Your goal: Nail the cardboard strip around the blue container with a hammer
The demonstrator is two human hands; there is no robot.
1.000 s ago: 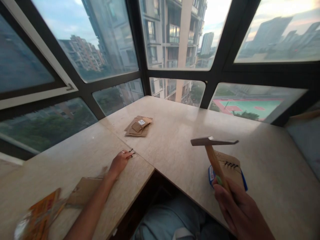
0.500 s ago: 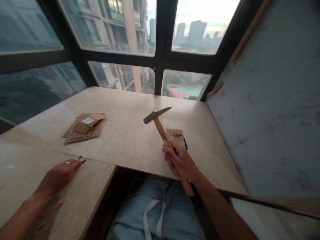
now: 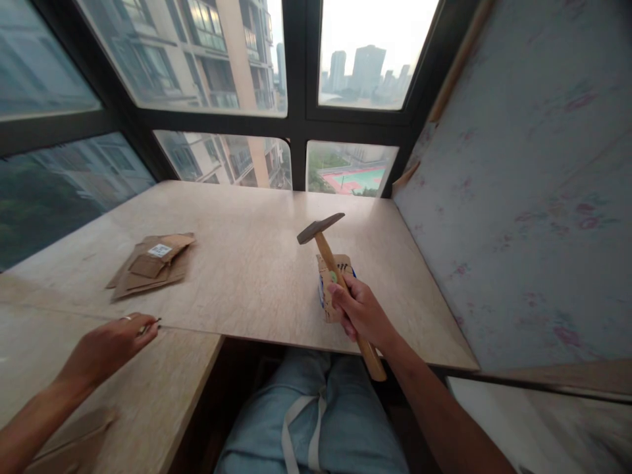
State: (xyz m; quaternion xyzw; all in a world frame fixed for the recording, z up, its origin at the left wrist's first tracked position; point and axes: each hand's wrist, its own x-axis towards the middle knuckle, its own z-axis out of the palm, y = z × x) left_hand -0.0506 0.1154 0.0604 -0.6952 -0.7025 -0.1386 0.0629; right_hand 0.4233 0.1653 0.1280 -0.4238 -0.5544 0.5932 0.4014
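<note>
Here, right hand [image 3: 363, 308], grip wrapped around a hammer [image 3: 324, 249], left hand [image 3: 106, 345] pinching small dark pieces [image 3: 158, 320] left of the hammer, box with cardboard [image 3: 332, 313] partly behind the hammer, brown packets [image 3: 153, 264] on the counter [image 3: 247, 263] to the hammer's left.

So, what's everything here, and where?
Metal-and-wood hammer: one, grey and tan, in right hand.
Tiny slender pieces: count unclear, dark, in left hand.
Marbled countertop: one, beige, centre.
Flat cardboard pile: one, brown, countertop's left.
Cardboard-topped block: one, brown and blue, behind hammer.
Loose cardboard: count unclear, brown, lower left.
Glass windows: several, dark-framed, behind.
Floral wall: one, pale grey, right.
Tall buildings: several, grey-beige, outside.
Sports court: one, green-pink, outside.
Drawstring trousers: one pair, light blue, bottom.
Left hand: one, silver-ringed, left.
Right hand: one, centre right.
</note>
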